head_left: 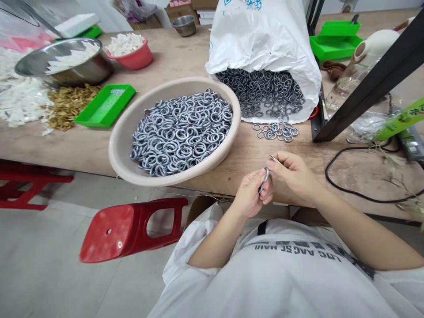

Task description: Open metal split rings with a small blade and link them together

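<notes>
My left hand point(252, 194) pinches a grey ring point(265, 180) between thumb and fingers, just over the table's front edge. Close beside it, my right hand point(294, 174) is closed on a thin, pointed metal tool point(273, 158), most of which its fingers hide. Left of my hands, a large pale basin point(115, 152) is heaped with grey rings point(180, 132). Beyond my hands lie several loose rings point(278, 131). They are at the mouth of a white sack point(261, 39) lying on its side, which holds darker-looking rings point(261, 86).
A green tray point(88, 119), a steel bowl point(82, 78) and a red bowl point(139, 59) stand at the left. A black metal post point(361, 84) rises at the right, near a black cable point(344, 187). A red stool point(112, 232) is below the table.
</notes>
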The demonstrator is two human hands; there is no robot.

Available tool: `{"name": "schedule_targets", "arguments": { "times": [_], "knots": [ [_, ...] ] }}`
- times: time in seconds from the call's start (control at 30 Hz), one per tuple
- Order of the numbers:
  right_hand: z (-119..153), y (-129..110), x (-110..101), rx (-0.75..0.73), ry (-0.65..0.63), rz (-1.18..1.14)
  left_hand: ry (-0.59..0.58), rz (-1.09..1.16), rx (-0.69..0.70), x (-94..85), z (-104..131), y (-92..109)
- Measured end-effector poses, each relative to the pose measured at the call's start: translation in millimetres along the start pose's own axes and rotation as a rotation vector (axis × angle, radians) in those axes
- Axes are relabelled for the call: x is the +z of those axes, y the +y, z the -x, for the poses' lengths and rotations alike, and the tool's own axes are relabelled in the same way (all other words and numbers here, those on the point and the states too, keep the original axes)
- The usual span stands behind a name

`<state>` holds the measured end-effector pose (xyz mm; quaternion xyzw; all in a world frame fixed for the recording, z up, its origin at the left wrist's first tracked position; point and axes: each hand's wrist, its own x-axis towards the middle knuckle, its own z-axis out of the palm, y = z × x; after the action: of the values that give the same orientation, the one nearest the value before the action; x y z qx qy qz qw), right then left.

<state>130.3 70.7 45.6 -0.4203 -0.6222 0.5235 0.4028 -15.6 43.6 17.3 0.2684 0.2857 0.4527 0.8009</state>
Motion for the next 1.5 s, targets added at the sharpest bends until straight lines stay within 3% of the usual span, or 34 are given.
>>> {"name": "schedule_targets", "arguments": {
  "times": [0.1,0.27,0.7,0.83,1.0,1.1,1.27,1.37,1.5],
  "knots": [
    [6.0,0.7,-5.6,-0.101,0.053,0.223,0.005,0.008,0.000,-0.2,0.3,0.4],
    [24.9,-5.3,-9.0,-0.283,-0.029,0.571,0.056,0.035,-0.002,-1.3,-0.4,-0.8],
    [33.4,-7.9,-8.5,-0.326,-0.010,0.692,0.072,0.019,-0.011,4.9,-0.4,-3.2],
    [25.7,5.4,-14.3,-0.263,-0.014,0.644,0.043,0.007,-0.016,7.4,5.6,-4.7],
    [5.6,34.0,-27.7,-0.033,0.120,0.441,-0.064,-0.038,-0.013,8.5,11.6,0.2],
    [7.6,24.3,-23.1,-0.062,0.134,0.221,-0.018,-0.042,0.011,6.2,8.7,2.9],
    [19.8,-6.6,-2.1,0.006,0.004,-0.067,0.054,-0.015,0.003,4.3,4.6,-3.0],
    [18.4,-4.7,4.5,0.090,0.017,-0.237,0.026,-0.014,-0.003,4.6,4.5,-6.8],
    [12.3,8.0,6.3,0.090,0.076,-0.318,-0.026,-0.025,-0.005,3.8,4.2,-7.5]
  ]
}}
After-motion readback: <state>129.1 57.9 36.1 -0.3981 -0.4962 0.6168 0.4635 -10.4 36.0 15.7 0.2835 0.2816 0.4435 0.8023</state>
